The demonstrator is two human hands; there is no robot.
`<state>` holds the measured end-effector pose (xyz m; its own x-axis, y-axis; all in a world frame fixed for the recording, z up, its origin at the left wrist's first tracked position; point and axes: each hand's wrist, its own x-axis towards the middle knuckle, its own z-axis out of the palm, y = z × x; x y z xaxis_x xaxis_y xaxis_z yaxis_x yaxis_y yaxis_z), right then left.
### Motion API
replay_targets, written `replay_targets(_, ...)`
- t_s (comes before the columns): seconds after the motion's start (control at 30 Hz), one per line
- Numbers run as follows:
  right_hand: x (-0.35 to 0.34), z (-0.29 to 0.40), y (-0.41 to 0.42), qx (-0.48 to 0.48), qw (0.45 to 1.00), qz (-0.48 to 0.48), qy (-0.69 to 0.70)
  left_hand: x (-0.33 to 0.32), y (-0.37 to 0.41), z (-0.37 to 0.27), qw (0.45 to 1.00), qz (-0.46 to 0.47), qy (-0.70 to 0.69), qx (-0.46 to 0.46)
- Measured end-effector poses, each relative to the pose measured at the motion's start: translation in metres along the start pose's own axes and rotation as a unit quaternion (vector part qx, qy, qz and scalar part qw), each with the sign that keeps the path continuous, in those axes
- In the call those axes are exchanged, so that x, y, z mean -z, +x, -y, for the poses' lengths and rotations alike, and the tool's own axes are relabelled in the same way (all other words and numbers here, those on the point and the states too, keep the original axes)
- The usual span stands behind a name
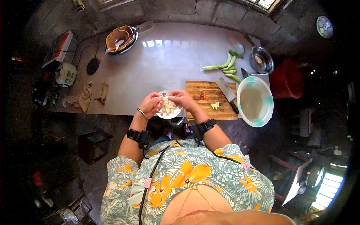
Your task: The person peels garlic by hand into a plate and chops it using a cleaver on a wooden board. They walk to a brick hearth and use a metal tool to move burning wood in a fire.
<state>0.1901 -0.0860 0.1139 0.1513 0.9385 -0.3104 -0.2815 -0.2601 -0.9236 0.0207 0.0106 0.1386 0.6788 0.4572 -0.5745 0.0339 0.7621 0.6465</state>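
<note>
Just above a white patterned plate (162, 114), my left hand (152, 103) and my right hand (181, 99) face each other, thumbs and fingertips pinched. Small pale bits show at the fingertips of both; they look like the torn pale food pieces (168, 107) heaped on the plate, whose exact kind I cannot tell. The plate sits at the table's front edge. Right of it lies a wooden cutting board (225, 112), with red pepper pieces (205, 96), peeled garlic cloves (215, 105) and a cleaver (226, 89) with a black handle.
Several green gourds (225, 66) lie behind the board. A large basin (251, 102) holding cloudy water stands at the right edge, near a steel bowl (261, 60) and a red bucket (288, 80). Stacked baskets (119, 39), a rice cooker (67, 74) and a cloth (81, 98) are on the left.
</note>
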Motion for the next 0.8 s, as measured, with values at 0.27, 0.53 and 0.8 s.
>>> replay_targets(0.27, -0.027, 0.002, -0.023, 0.003, 0.994, -0.097, 0.055, 0.050, -0.014, -0.002, 0.993, 0.111, -0.022, 0.008)
replay_targets(0.53, -0.062, -0.008, -0.039, 0.017, 0.994, -0.110, -0.012, 0.026, -0.014, 0.007, 0.983, 0.120, 0.128, -0.059)
replay_targets(0.8, -0.061, -0.019, -0.052, 0.012, 0.969, -0.243, 0.054, 0.045, -0.008, 0.019, 0.959, 0.138, 0.246, -0.010)
